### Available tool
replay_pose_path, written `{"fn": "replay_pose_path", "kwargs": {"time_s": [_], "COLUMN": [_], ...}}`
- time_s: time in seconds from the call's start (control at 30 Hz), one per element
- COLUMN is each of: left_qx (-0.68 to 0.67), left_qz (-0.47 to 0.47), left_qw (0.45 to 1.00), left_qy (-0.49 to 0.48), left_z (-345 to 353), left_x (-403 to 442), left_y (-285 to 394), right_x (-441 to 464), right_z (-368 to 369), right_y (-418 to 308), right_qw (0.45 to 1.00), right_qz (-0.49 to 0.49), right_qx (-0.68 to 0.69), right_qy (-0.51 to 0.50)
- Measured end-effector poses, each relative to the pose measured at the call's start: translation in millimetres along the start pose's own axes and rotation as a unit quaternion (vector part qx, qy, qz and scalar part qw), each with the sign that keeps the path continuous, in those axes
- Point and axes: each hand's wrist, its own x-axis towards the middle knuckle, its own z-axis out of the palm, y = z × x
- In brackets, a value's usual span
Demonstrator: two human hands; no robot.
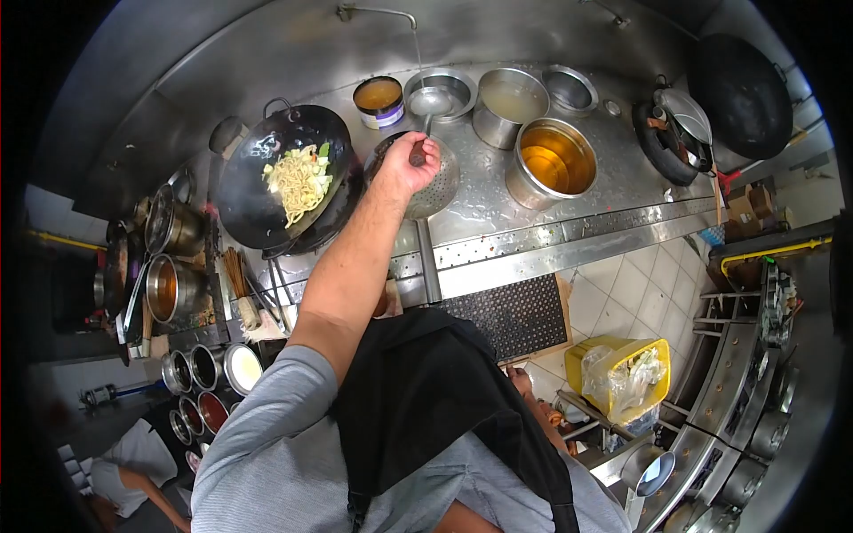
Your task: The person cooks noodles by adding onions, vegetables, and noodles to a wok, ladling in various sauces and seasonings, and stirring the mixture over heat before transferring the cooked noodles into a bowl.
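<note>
My left hand (413, 162) reaches forward and is closed around the brown grip of a ladle (431, 103). The ladle's bowl hangs over a metal basin (456, 86), under a thin stream of water from the tap (391, 13). Below that hand lies a perforated strainer (437, 186), its grey handle pointing towards me. To the left, a black wok (244, 200) holds noodles with pieces of vegetable (300, 188). Low beside my apron, what looks like my right hand (521, 382) hangs down; its fingers are too small and partly hidden.
On the steel counter stand a pot of amber liquid (560, 160), a pot of cloudy liquid (511, 107) and a tub (379, 102). Pots (169, 286) sit at left. A yellow bin (657, 377) stands on the floor. Another person (133, 471) is at lower left.
</note>
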Motion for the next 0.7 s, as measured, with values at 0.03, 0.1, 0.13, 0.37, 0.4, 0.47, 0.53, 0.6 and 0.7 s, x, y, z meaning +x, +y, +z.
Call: {"fn": "replay_pose_path", "kwargs": {"time_s": [0.03, 0.1, 0.13, 0.37, 0.4, 0.47, 0.53, 0.6, 0.7], "left_qx": [-0.001, -0.001, -0.001, -0.011, -0.010, -0.009, -0.010, -0.014, -0.015], "left_qz": [-0.003, -0.002, -0.001, -0.005, -0.005, -0.002, 0.002, 0.002, -0.001], "left_qw": [1.000, 1.000, 1.000, 1.000, 1.000, 1.000, 1.000, 1.000, 1.000], "left_qy": [-0.002, 0.001, 0.002, -0.004, -0.005, -0.006, -0.007, -0.006, -0.015], "left_z": [1.1, 4.4, 5.4, 6.8, 7.2, 5.9, 5.2, 5.3, 6.0], "left_x": [-0.7, -1.3, -0.9, 1.6, 1.3, 2.9, 4.6, 6.0, 5.4], "left_y": [0.1, 0.7, 1.2, 5.0, 5.3, 6.3, 6.8, 7.4, 8.2], "right_x": [0.0, 1.1, 1.2, 0.8, 1.8, 1.1, -0.2, 1.5, 6.4], "right_z": [0.4, 1.1, 1.4, 2.6, 2.8, 3.4, 4.1, 4.8, 6.8], "right_y": [0.1, 1.5, 1.6, 3.3, 4.6, 4.2, 3.5, 5.5, 11.4], "right_qw": [1.000, 1.000, 1.000, 1.000, 1.000, 1.000, 1.000, 1.000, 1.000], "right_qz": [0.003, 0.007, 0.009, 0.014, 0.013, 0.012, 0.012, 0.009, 0.008], "right_qx": [0.004, 0.008, 0.011, 0.011, 0.008, 0.004, 0.001, 0.004, 0.014], "right_qy": [0.002, -0.001, -0.003, -0.008, -0.009, -0.009, -0.007, -0.007, -0.008]}}
